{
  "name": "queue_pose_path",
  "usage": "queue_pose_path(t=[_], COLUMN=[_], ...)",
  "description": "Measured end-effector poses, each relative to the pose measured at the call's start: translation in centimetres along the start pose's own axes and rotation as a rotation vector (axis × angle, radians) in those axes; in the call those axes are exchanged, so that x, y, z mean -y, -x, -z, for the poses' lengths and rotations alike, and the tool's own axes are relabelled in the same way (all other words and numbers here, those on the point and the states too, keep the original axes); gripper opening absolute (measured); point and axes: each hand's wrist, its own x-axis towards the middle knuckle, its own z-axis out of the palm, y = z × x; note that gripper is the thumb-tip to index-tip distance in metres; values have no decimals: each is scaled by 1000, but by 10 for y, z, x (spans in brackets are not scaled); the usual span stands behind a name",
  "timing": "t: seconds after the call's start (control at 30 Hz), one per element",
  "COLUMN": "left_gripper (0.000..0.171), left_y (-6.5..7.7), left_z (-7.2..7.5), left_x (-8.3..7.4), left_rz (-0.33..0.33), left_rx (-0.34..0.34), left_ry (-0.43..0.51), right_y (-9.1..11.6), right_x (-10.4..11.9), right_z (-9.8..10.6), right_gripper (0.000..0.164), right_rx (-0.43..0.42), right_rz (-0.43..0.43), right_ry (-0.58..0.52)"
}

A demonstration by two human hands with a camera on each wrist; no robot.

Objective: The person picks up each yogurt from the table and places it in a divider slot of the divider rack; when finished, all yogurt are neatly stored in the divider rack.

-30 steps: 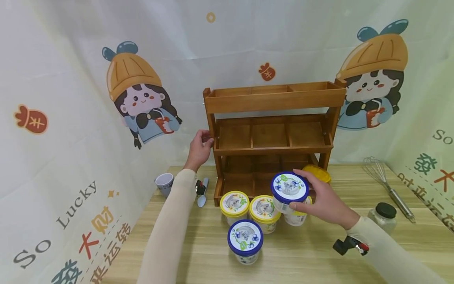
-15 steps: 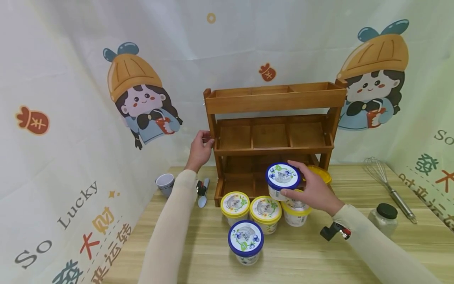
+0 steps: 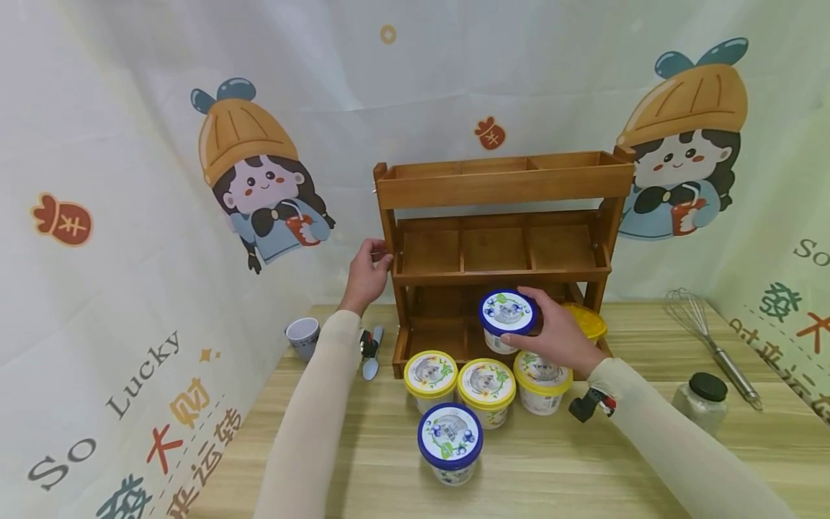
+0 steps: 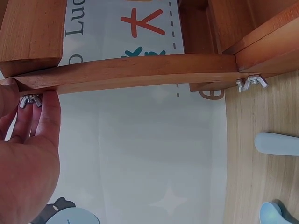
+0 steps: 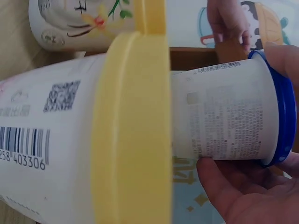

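Observation:
A blue-lidded tub [image 3: 508, 317] is held upright by my right hand [image 3: 556, 333], in front of the lower tier of a wooden rack [image 3: 502, 189]. In the right wrist view its white printed side [image 5: 229, 112] shows between thumb and fingers. My left hand [image 3: 368, 272] grips the rack's left upright; in the left wrist view its fingers [image 4: 48, 116] lie round a wing nut [image 4: 31, 100] under the wooden rail. Before the rack stand yellow-lidded tubs: a left one [image 3: 430, 376], a middle one [image 3: 486, 389] and a right one [image 3: 543, 380]. Another blue-lidded tub [image 3: 450, 441] stands nearest me.
A yellow-lidded container [image 3: 586, 318] sits by the rack's lower right corner. Further right are a whisk [image 3: 713, 346] and a glass jar [image 3: 702, 400] with a black lid. Left of the rack are a patterned cup [image 3: 303, 337] and a light blue spoon [image 3: 372, 360].
My right hand has carried the blue-lidded tub left and toward the rack, uncovering more of the right yellow-lidded tub. My left hand keeps its place on the rack.

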Motion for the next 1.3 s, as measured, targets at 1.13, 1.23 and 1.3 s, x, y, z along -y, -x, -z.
queue_pose_path(t=[1.13, 1.23, 1.3], left_gripper=[31, 31, 31], left_y=[1, 2, 1], left_z=[1, 1, 2], left_x=[-3, -4, -4], left_rz=[33, 37, 36], left_rx=[9, 10, 10], left_ry=[5, 6, 5], right_y=[-36, -35, -36], right_x=[-17, -18, -17], right_z=[-28, -29, -30], right_gripper=[106, 105, 104], right_rx=[175, 185, 192], right_rz=[-104, -95, -87], right_ry=[162, 174, 193])
